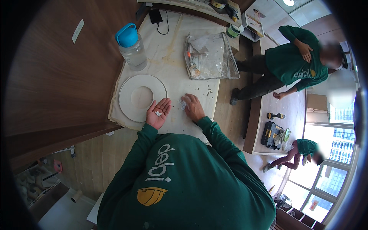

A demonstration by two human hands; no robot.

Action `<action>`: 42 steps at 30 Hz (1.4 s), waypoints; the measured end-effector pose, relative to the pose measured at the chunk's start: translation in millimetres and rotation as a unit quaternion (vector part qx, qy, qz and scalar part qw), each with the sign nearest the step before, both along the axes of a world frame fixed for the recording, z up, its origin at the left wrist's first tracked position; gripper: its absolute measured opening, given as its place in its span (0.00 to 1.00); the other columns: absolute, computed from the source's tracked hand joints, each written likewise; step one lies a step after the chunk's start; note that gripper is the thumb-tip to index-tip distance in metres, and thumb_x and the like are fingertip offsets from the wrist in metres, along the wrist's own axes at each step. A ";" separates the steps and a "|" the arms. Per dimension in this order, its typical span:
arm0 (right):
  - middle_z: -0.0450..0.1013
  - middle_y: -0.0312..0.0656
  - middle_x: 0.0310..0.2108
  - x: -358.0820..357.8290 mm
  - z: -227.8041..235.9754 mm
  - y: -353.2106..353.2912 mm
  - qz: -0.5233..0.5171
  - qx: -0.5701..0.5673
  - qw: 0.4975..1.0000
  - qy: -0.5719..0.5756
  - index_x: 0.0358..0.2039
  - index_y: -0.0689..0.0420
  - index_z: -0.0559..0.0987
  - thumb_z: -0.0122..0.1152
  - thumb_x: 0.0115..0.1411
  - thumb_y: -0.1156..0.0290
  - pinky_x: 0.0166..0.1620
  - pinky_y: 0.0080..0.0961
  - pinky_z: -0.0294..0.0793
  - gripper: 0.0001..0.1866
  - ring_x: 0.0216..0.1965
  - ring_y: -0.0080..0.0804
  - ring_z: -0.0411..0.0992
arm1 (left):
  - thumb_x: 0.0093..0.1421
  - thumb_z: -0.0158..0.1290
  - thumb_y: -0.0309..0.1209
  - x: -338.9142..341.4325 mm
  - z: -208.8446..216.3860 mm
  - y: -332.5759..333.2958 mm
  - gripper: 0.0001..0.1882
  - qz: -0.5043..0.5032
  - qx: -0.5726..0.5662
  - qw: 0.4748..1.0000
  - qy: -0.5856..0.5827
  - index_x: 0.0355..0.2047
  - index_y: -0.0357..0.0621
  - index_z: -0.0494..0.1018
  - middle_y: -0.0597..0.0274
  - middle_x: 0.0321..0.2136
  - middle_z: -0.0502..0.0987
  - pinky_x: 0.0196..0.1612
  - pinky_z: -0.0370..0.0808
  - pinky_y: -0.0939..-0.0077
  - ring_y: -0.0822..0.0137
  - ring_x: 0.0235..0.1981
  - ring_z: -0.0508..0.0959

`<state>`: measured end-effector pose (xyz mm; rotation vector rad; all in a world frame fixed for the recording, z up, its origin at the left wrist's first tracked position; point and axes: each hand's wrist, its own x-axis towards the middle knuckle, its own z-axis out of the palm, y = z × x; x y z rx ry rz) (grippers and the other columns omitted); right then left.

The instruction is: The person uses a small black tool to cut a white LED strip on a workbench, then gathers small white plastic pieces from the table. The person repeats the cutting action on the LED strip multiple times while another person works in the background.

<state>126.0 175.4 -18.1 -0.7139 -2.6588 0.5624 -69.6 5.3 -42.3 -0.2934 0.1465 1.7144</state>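
Note:
Several small white pieces [158, 113] lie in the cupped palm of my left hand [157, 115]. This hand is turned up, its fingers stretched out, over the near right edge of a round white disc [127, 105] with a ring around its middle. On the cloth-covered table, my right hand [194, 108] is palm down, fingers bent and slightly apart. Its fingertips are at a small pile of clear and whitish bits [182, 103], which they partly hide. I cannot make out any piece held in those fingers, which are a little blurred.
A clear jar with a blue lid [132, 51] stands behind the disc. Beyond my right hand lies a clear zip bag [212, 57] of small items, with dark bits [209, 92] scattered nearby. A black device [155, 16] with a cable is farther back. Two people work at right.

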 end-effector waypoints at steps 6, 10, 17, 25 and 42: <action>0.74 0.48 0.60 13.5 -14.0 -22.4 0.079 0.012 0.997 -0.016 0.53 0.59 0.82 0.63 0.56 0.77 0.61 0.39 0.78 0.22 0.62 0.49 0.71 | 0.80 0.40 0.46 4.7 -4.0 4.8 0.29 -0.016 0.019 1.000 -0.004 0.61 0.29 0.74 0.42 0.65 0.75 0.74 0.68 0.56 0.52 0.69 0.72; 0.77 0.44 0.52 19.1 -19.4 -20.6 0.094 -0.035 0.995 -0.023 0.47 0.60 0.83 0.61 0.57 0.78 0.55 0.39 0.81 0.16 0.55 0.46 0.74 | 0.80 0.40 0.46 2.9 -5.5 2.7 0.29 -0.022 0.012 1.000 -0.003 0.62 0.29 0.73 0.43 0.65 0.75 0.74 0.68 0.56 0.51 0.69 0.72; 0.78 0.45 0.45 11.7 -16.2 -8.7 0.077 -0.055 0.996 -0.004 0.41 0.60 0.84 0.66 0.53 0.77 0.50 0.39 0.81 0.13 0.49 0.47 0.76 | 0.79 0.41 0.46 3.1 1.9 10.9 0.30 -0.048 -0.069 0.996 0.035 0.65 0.28 0.70 0.43 0.67 0.72 0.75 0.65 0.55 0.51 0.71 0.70; 0.83 0.46 0.33 -1.5 -15.4 8.9 -0.119 -0.300 0.943 0.081 0.37 0.63 0.87 0.69 0.56 0.77 0.41 0.30 0.82 0.08 0.34 0.35 0.83 | 0.80 0.39 0.45 6.0 8.4 34.0 0.31 -0.081 -0.103 0.987 0.092 0.67 0.27 0.66 0.42 0.69 0.69 0.77 0.61 0.54 0.50 0.72 0.68; 0.82 0.54 0.40 2.1 51.4 6.8 -0.155 -0.294 0.933 0.139 0.43 0.64 0.85 0.66 0.60 0.79 0.47 0.36 0.83 0.11 0.40 0.47 0.83 | 0.79 0.44 0.40 19.4 8.5 64.1 0.21 -0.083 -0.070 0.993 0.051 0.55 0.31 0.74 0.42 0.63 0.76 0.73 0.70 0.57 0.51 0.68 0.73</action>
